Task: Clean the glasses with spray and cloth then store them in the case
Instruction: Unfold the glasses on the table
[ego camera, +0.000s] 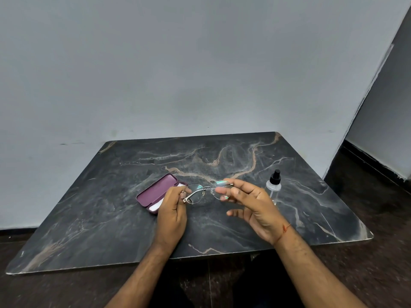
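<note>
Rimless glasses (205, 192) pinched between both hands' fingers (222, 191), above table (111, 218)

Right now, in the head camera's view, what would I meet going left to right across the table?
Open purple case with white cloth inside → left hand → glasses, held at both ends → right hand → spray bottle, standing upright on the table.

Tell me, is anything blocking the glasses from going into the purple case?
Nothing visible blocks the way: the case lies open beside the glasses. Something white, maybe the cloth, lies inside it.
</note>
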`<state>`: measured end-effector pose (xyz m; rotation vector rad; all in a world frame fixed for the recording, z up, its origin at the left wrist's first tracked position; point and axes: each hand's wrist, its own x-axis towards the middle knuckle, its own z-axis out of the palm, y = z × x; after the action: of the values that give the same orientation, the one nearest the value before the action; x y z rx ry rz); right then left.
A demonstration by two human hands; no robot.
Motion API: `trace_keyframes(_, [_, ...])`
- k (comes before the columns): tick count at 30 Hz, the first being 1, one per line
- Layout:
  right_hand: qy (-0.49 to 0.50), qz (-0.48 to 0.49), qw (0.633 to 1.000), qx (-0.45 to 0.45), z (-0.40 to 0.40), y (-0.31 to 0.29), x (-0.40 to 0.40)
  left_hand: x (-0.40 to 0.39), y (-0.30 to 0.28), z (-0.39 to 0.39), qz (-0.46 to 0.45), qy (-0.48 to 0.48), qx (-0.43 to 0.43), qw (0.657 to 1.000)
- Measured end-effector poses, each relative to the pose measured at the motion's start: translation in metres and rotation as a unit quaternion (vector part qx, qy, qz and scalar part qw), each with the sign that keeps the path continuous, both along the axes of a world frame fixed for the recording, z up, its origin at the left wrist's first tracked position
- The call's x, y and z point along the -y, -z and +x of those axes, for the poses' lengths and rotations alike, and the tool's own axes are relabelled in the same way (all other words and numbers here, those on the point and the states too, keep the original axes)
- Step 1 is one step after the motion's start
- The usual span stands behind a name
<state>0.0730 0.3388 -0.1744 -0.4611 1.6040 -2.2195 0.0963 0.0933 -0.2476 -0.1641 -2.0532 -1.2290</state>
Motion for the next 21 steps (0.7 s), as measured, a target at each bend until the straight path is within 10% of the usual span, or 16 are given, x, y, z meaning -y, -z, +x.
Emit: trace_keyframes(21, [0.093, 0.066, 0.992, -0.050, 0.000, 0.003, -0.006, 0.002, 0.002, 0.002, -0.078, 0.019, -0.003, 0.997])
